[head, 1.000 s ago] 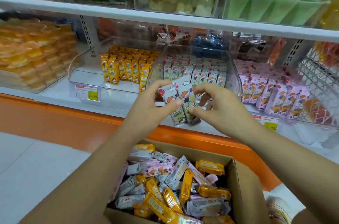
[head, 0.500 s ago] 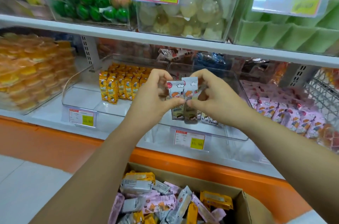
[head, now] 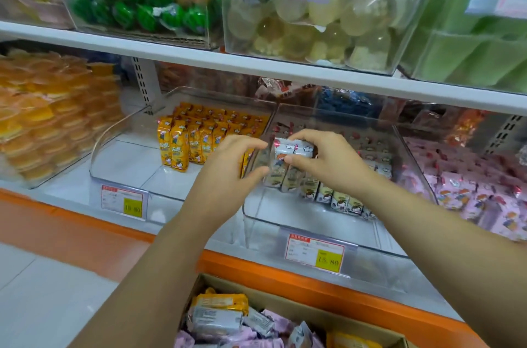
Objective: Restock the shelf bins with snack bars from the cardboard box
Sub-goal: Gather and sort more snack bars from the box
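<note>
Head view, asked: What is clamped between the left hand (head: 228, 173) and the right hand (head: 330, 165)?

Answered: A small bundle of white-wrapped snack bars (head: 285, 158), pinched upright from both sides inside the middle clear bin (head: 313, 236), near its left wall.

Asked: Why upright?

Answered: Probably so that the standing row (head: 339, 199) in the bin is matched. More bars are left in the cardboard box (head: 285, 300), below the front edge of the shelf (head: 399, 276).

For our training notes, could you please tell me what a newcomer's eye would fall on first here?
At centre, the person's left grip and right grip hold white snack bars at the middle clear bin. Yellow bars stand in rows in the left bin, and the open cardboard box of mixed bars sits at the bottom edge.
</note>
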{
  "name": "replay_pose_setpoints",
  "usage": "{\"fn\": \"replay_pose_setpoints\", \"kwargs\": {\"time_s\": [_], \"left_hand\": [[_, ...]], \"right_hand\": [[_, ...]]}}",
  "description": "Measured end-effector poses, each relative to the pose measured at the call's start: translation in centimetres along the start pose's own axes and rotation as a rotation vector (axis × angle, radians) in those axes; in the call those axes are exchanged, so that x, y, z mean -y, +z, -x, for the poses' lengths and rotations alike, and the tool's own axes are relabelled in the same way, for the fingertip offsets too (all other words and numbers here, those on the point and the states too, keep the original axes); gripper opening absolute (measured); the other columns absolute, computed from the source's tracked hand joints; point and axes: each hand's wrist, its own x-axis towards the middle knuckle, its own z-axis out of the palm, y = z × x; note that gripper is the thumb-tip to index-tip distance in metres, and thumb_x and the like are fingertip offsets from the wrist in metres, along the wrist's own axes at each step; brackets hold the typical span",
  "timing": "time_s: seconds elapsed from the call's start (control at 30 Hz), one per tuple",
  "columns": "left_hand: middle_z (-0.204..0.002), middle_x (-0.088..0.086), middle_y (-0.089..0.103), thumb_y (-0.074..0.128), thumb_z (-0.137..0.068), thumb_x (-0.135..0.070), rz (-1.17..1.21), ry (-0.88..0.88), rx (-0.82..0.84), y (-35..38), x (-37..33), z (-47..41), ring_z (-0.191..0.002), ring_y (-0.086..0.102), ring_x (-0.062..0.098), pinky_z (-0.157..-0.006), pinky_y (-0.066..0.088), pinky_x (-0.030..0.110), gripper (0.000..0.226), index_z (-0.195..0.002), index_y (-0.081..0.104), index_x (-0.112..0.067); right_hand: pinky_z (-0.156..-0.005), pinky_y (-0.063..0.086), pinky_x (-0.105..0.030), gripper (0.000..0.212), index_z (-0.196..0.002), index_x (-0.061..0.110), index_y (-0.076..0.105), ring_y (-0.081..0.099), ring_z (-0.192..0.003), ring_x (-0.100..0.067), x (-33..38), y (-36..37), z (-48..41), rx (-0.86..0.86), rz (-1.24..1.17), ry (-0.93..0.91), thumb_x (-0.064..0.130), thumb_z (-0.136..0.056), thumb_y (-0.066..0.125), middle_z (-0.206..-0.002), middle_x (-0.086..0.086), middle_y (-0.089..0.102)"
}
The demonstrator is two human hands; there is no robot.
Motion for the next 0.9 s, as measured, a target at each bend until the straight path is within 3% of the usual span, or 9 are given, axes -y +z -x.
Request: {"fn": "replay_pose_setpoints", "kwargs": {"time_s": [0.13,0.2,0.37,0.5,0.63,0.77,0.9], "left_hand": [[-0.119,-0.007,0.055,0.061,-0.091,-0.02,-0.002,-0.035,-0.008,0.6,1.3,0.2,-0.113,0.049,0.007,-0.102,0.038,0.029,0.024,-0.114,0.062,-0.024],[-0.117,-0.007,0.055,0.058,-0.092,-0.021,0.024,-0.06,0.005,0.8,1.5,0.2,-0.109,0.05,0.007,-0.098,0.039,0.025,0.022,-0.113,0.062,-0.025],[-0.114,-0.009,0.053,0.056,-0.093,-0.022,0.056,-0.068,0.02,1.0,1.6,0.0,-0.1,0.052,0.003,-0.089,0.041,0.017,0.021,-0.112,0.062,-0.027],[-0.116,-0.01,0.052,0.055,-0.093,-0.023,0.062,-0.08,0.021,1.1,1.6,-0.1,-0.1,0.051,-0.001,-0.087,0.039,0.01,0.021,-0.112,0.062,-0.028],[-0.116,-0.01,0.049,0.053,-0.094,-0.023,0.077,-0.086,0.022,1.1,1.5,0.0,-0.1,0.05,-0.001,-0.086,0.037,0.005,0.021,-0.114,0.061,-0.027],[-0.117,-0.011,0.046,0.053,-0.095,-0.024,0.037,-0.068,-0.02,1.3,1.4,0.2,-0.101,0.047,-0.002,-0.085,0.032,0.0,0.022,-0.116,0.061,-0.024],[-0.121,-0.007,0.047,0.054,-0.095,-0.021,-0.009,-0.056,-0.137,1.9,0.8,1.3,-0.109,0.044,0.0,-0.087,0.032,0.007,0.021,-0.114,0.062,-0.019]], "right_hand": [[-0.091,0.042,-0.03,0.045,-0.13,0.019,0.054,0.055,-0.115,-0.018,-2.3,1.5,-2.3,0.059,0.174,0.089,0.038,-0.09,0.061,-0.131,0.0,0.058],[-0.095,0.042,-0.033,0.049,-0.136,0.019,0.047,0.052,-0.12,-0.023,-3.2,1.9,-3.0,0.132,0.314,0.138,0.039,-0.093,0.056,-0.137,-0.004,0.053],[-0.098,0.044,-0.038,0.043,-0.129,0.024,0.055,0.053,-0.115,-0.028,-4.8,3.2,-4.2,0.099,0.473,0.199,0.044,-0.091,0.056,-0.128,-0.007,0.058],[-0.106,0.03,-0.041,0.047,-0.127,0.029,0.057,0.04,-0.125,-0.03,-4.8,3.6,-4.0,-0.05,0.557,0.128,0.048,-0.085,0.063,-0.131,-0.004,0.05],[-0.108,0.027,-0.041,0.052,-0.13,0.031,0.052,0.036,-0.129,-0.028,-4.8,3.0,-3.2,-0.084,0.524,0.117,0.048,-0.082,0.066,-0.137,-0.002,0.045],[-0.102,0.033,-0.041,0.04,-0.123,0.031,0.059,0.041,-0.122,-0.028,-4.1,2.6,-1.8,-0.158,0.482,0.121,0.041,-0.084,0.066,-0.127,-0.002,0.055],[-0.095,0.028,-0.036,0.027,-0.115,0.029,0.063,0.044,-0.114,-0.024,-2.8,2.1,1.3,-0.2,0.357,0.086,0.03,-0.088,0.061,-0.117,0.001,0.06]]}}
